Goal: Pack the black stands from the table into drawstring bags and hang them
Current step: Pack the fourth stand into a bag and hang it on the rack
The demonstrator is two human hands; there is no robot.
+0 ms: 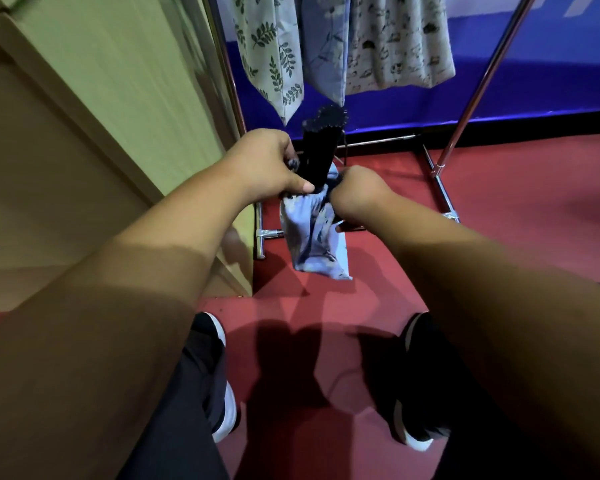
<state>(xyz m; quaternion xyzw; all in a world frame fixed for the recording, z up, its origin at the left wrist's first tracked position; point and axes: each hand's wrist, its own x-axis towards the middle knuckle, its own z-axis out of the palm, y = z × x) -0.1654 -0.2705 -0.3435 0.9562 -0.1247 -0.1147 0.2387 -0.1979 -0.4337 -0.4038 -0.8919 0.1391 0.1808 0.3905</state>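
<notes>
A black stand (321, 147) sticks upright out of the mouth of a light blue patterned drawstring bag (312, 237), its round dotted top above my hands. My left hand (267, 164) grips the bag's mouth on the left side, thumb pressed on the gathered fabric. My right hand (355, 192) holds the bag's mouth on the right, fingers closed on the cloth. The bag hangs down between my hands over the red floor. Most of the stand's lower part is hidden inside the bag.
A chrome clothes rack (465, 109) stands ahead on the red floor, with three patterned bags hanging from it: leaf print (271, 57), blue (326, 46), sketch print (399, 39). A beige cabinet wall (118, 98) is close on the left. My shoes (222, 375) are below.
</notes>
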